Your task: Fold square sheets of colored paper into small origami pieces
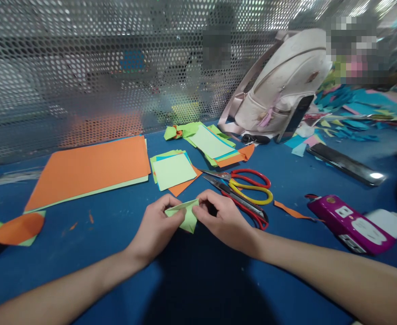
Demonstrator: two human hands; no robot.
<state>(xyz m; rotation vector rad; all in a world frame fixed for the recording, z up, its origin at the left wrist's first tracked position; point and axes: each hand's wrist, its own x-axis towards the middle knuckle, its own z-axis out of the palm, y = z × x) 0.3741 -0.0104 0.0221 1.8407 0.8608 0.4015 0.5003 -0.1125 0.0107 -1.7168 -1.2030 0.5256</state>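
A small folded piece of light green paper (189,221) is held up between both hands, just above the blue table. My left hand (157,223) pinches its left side, thumb in front. On the right side, my right hand (223,219) grips it with thumb and fingers closed. Directly beyond the hands lies a stack of square paper sheets (174,170), light green on top. Scissors (249,185) with red and yellow handles rest just past my right hand, beside a cutter-like tool (240,198) with a dark body and red edging.
Large orange sheets (93,167) lie at left, near cut orange and green pieces (18,230). More paper squares (213,143) sit behind. A pale backpack (282,85) with a phone (296,117) leans by the perforated metal screen (100,81). At right are a purple power strip (350,225) and dark case (345,164).
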